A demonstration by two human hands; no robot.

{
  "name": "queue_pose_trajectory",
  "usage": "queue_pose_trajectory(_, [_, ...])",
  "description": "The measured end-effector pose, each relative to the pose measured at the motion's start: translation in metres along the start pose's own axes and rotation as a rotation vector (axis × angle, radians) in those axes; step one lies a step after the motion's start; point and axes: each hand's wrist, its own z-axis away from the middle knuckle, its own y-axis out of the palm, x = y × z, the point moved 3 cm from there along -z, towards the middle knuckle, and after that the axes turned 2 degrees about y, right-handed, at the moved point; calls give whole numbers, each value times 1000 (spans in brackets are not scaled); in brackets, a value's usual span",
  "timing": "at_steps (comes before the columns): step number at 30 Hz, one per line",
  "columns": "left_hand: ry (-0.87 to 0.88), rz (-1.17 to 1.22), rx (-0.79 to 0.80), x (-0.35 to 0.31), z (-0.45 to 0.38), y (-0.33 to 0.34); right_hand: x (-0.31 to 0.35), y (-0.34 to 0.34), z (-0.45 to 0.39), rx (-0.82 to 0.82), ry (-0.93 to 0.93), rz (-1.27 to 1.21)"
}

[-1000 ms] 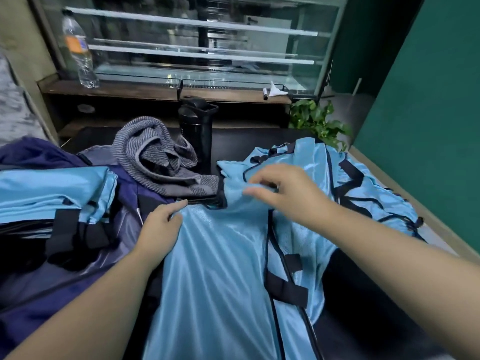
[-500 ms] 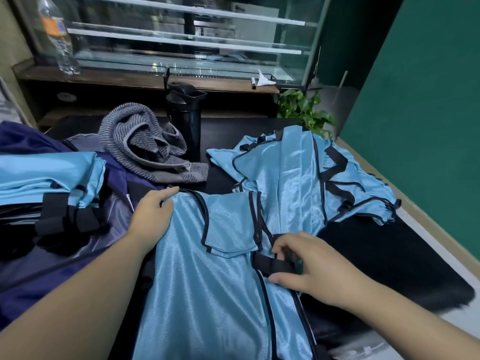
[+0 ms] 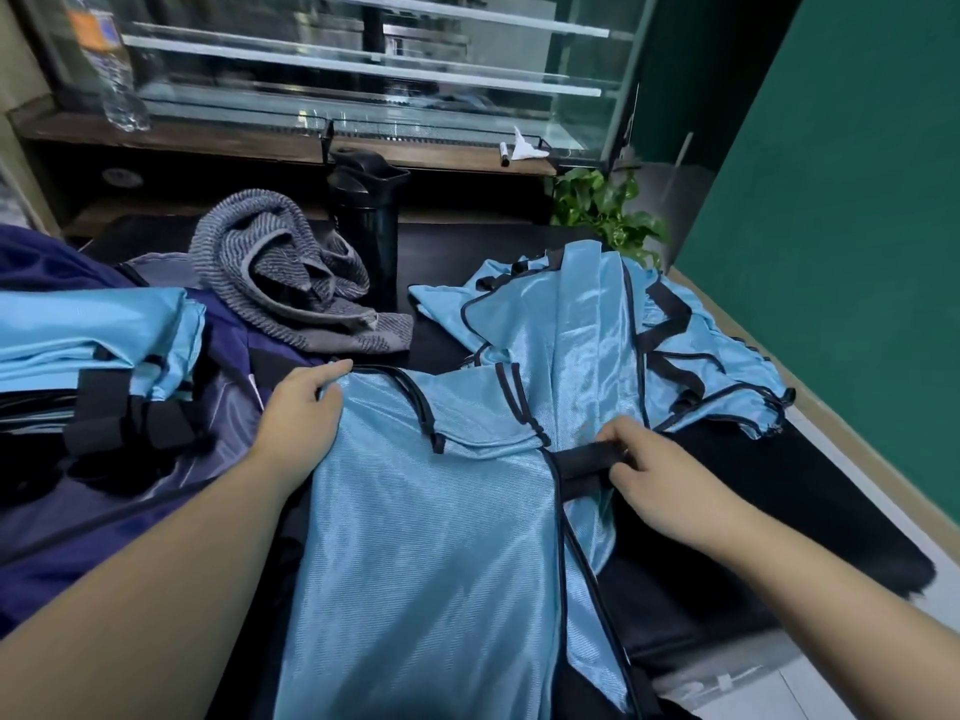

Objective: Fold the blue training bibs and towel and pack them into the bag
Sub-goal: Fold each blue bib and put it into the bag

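Observation:
A light blue training bib (image 3: 441, 532) with black trim lies spread on the dark table in front of me, its top right corner folded over. My left hand (image 3: 304, 413) rests on the bib's upper left edge with fingers curled at the hem. My right hand (image 3: 649, 475) pinches the bib's black side strap (image 3: 582, 459). More blue bibs (image 3: 587, 324) lie crumpled behind it. A stack of folded bibs (image 3: 88, 330) sits on the open navy bag (image 3: 104, 491) at left. The grey striped towel (image 3: 291, 272) lies bunched at the back.
A black flask (image 3: 366, 220) stands just behind the towel. A glass display case (image 3: 363, 59) and a clear water bottle (image 3: 111, 70) fill the back shelf. A potted plant (image 3: 602, 210) sits at the table's far right corner beside the green wall (image 3: 841, 200).
My right hand left the bib's upper corner, which now lies folded over, and came down to the black side strap. My left hand stayed at the upper left edge.

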Motion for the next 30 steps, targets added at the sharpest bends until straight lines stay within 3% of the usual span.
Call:
queue_pose_trajectory(4, [10, -16, -4, 0, 0, 1, -17, 14, -4, 32, 56, 65])
queue_pose_trajectory(10, [17, -44, -13, 0, 1, 2, -20, 15, 2, -90, 33, 151])
queue_pose_trajectory(15, [38, -118, -4, -2, 0, 1, 1, 16, 46, -213, -232, 130])
queue_pose_trajectory(20, [52, -134, 57, -1, 1, 0, 13, 48, 105, -53, -397, 14])
queue_pose_trajectory(27, [46, -126, 86, 0, 2, 1, 2, 60, 116, 71, -326, 45])
queue_pose_trajectory(30, [47, -131, 71, 0, 2, 1, 4, 51, 120, 102, -318, -51])
